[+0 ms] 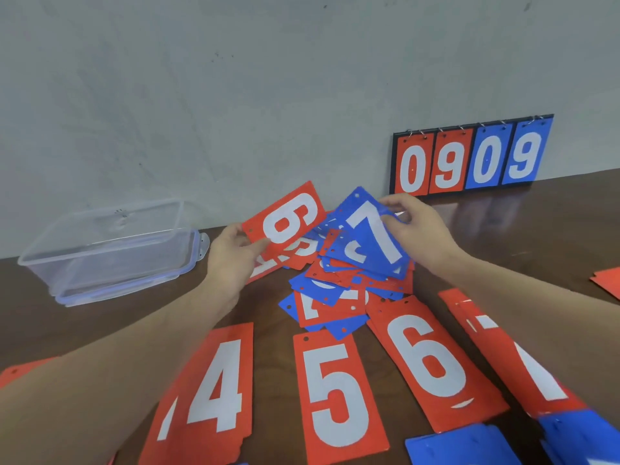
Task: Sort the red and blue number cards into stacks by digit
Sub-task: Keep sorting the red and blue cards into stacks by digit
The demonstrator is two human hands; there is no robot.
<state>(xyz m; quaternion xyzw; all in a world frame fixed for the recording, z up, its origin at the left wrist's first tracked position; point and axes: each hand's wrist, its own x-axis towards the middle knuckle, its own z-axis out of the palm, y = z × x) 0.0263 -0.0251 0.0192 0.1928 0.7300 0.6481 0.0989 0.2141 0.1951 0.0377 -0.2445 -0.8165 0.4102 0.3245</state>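
Note:
A loose heap of red and blue number cards [339, 283] lies in the middle of the brown table [265, 307]. My left hand [231, 256] holds a red 6 card [285, 219] above the heap's left side. My right hand [419, 229] grips a blue 7 card [372, 233] over the heap's right side. In front of the heap lie sorted red stacks: a 4 stack [214, 394], a 5 stack [335, 397], a 6 stack [432, 364] and a 7 stack [523, 364], partly under my right forearm.
A clear plastic box [107, 250] sits on its lid at the back left. A scoreboard showing 0909 [469, 159] leans on the wall at the back right. Blue cards [469, 444] lie at the near right edge; red cards [609, 280] at the far right and another red card [20, 370] at the left.

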